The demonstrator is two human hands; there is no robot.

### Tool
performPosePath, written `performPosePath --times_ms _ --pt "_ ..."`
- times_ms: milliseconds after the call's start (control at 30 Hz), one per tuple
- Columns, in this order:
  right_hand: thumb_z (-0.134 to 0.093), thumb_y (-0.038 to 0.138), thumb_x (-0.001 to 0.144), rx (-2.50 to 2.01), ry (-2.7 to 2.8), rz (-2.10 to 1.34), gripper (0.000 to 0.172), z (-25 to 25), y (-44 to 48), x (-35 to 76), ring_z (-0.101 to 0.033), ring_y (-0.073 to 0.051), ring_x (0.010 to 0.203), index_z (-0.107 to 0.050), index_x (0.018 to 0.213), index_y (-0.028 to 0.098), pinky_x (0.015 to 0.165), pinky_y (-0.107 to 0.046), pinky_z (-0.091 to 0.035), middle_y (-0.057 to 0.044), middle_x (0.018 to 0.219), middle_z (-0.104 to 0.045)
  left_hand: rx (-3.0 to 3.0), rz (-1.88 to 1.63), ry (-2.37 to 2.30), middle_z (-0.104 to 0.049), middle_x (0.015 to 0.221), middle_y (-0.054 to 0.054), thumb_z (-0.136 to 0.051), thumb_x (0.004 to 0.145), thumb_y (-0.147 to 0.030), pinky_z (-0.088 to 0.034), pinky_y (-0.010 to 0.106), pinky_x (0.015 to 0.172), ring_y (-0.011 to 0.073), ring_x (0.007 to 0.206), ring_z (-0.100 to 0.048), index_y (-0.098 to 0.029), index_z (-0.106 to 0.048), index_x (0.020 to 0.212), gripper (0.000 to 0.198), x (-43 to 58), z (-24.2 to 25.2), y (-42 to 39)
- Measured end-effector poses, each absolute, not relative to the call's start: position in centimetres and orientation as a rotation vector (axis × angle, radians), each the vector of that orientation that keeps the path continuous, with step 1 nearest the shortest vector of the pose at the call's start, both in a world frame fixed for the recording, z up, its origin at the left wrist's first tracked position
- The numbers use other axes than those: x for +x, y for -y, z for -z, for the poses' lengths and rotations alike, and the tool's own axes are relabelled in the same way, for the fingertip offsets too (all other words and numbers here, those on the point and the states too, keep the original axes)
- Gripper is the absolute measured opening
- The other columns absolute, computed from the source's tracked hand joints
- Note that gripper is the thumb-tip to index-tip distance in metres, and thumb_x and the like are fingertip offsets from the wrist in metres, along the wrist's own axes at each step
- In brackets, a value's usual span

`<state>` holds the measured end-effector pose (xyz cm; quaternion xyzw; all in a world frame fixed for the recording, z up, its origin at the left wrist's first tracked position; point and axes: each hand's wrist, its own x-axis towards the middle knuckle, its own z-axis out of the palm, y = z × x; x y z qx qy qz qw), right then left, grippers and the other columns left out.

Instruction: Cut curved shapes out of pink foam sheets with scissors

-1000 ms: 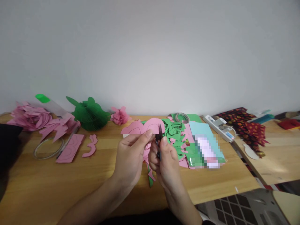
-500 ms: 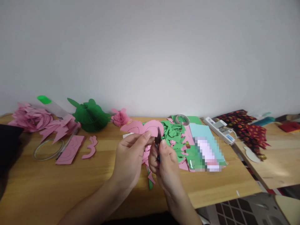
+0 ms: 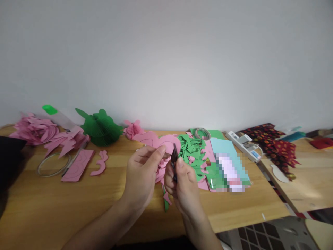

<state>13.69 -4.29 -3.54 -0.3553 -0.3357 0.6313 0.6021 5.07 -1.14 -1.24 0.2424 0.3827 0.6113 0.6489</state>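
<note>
Pinched between the thumb and fingers of my left hand point(image 3: 145, 170) is a wavy piece of pink paper point(image 3: 166, 141) with a drawn curved line. My right hand point(image 3: 182, 177) is closed round dark scissors point(image 3: 174, 156), whose blades meet the paper's right end; the handles are mostly hidden by my fingers. Behind my hands lies a heap of green paper scraps point(image 3: 192, 149), with pink scraps point(image 3: 161, 170) partly hidden below the held piece. To the left lie a cut pink curvy shape point(image 3: 100, 164) and a pink rectangle with drawn outlines point(image 3: 78, 166).
Along the wall stand a green paper honeycomb figure point(image 3: 100, 128), a small pink one point(image 3: 133, 130) and a pink paper pile point(image 3: 36, 130). A tape roll point(image 3: 202, 133), light blue paper point(image 3: 223, 146) and a power strip point(image 3: 244, 146) lie right. A ring point(image 3: 53, 165) lies left.
The pink paper and the scissors have shifted slightly left and down, the paper tilting a little. Both hands keep their hold.
</note>
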Motion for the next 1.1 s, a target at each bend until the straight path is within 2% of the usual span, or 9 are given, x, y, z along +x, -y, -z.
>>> performPosePath --times_ms 167,333,567,767,967,1100 --pt "-0.06 0.06 0.085 -0.807 0.764 -1.468 0.05 3.6 4.4 13.7 -0.015 -0.003 0.037 -0.043 0.061 0.019 0.033 -0.014 -0.013 0.011 0.045 -0.029 0.61 -1.421 -0.886 -0.065 0.054 -0.003 -0.081 0.065 -0.028 -0.045 0.02 0.053 0.0084 0.052 -0.057 -0.016 -0.064 0.056 0.023 5.0 1.3 1.2" --pt "-0.06 0.059 0.085 -0.79 0.759 -1.485 0.05 3.5 4.6 13.7 -0.016 -0.003 0.038 -0.044 0.061 0.019 0.033 -0.014 -0.015 0.01 0.046 -0.03 0.629 -1.474 -0.858 -0.064 0.055 -0.004 -0.081 0.066 -0.026 -0.046 0.018 0.054 0.0071 0.054 -0.057 -0.018 -0.065 0.057 0.02 5.0 1.2 1.2" --pt "-0.06 0.06 0.085 -0.788 0.765 -1.507 0.05 3.6 4.5 13.7 -0.014 -0.003 0.037 -0.044 0.062 0.019 0.033 -0.014 -0.011 0.01 0.046 -0.03 0.674 -1.424 -0.872 -0.063 0.052 -0.002 -0.082 0.066 -0.03 -0.044 0.019 0.05 0.0083 0.051 -0.055 -0.018 -0.066 0.054 0.023 4.7 1.4 1.0" --pt "-0.06 0.06 0.085 -0.787 0.756 -1.542 0.05 3.5 4.6 13.8 -0.014 -0.003 0.037 -0.045 0.062 0.019 0.033 -0.014 -0.013 0.011 0.046 -0.029 0.799 -1.356 -0.948 -0.067 0.055 -0.001 -0.081 0.068 -0.034 -0.045 0.019 0.05 0.0094 0.053 -0.058 -0.019 -0.068 0.055 0.024 4.1 1.9 0.9" --pt "-0.058 0.06 0.086 -0.799 0.743 -1.545 0.049 3.5 4.6 13.9 -0.013 -0.003 0.038 -0.046 0.063 0.018 0.033 -0.014 -0.013 0.011 0.047 -0.028 0.894 -1.363 -1.05 -0.063 0.049 -0.002 -0.081 0.067 -0.029 -0.041 0.019 0.046 0.0084 0.047 -0.054 -0.018 -0.068 0.054 0.021 3.8 2.3 0.9" --pt "-0.058 0.06 0.086 -0.798 0.753 -1.543 0.049 3.5 4.5 13.8 -0.012 -0.003 0.038 -0.046 0.062 0.019 0.033 -0.014 -0.013 0.011 0.046 -0.028 0.877 -1.372 -1.017 -0.065 0.053 -0.001 -0.08 0.068 -0.032 -0.044 0.02 0.049 0.0098 0.051 -0.057 -0.017 -0.069 0.056 0.022 3.9 2.6 1.0"
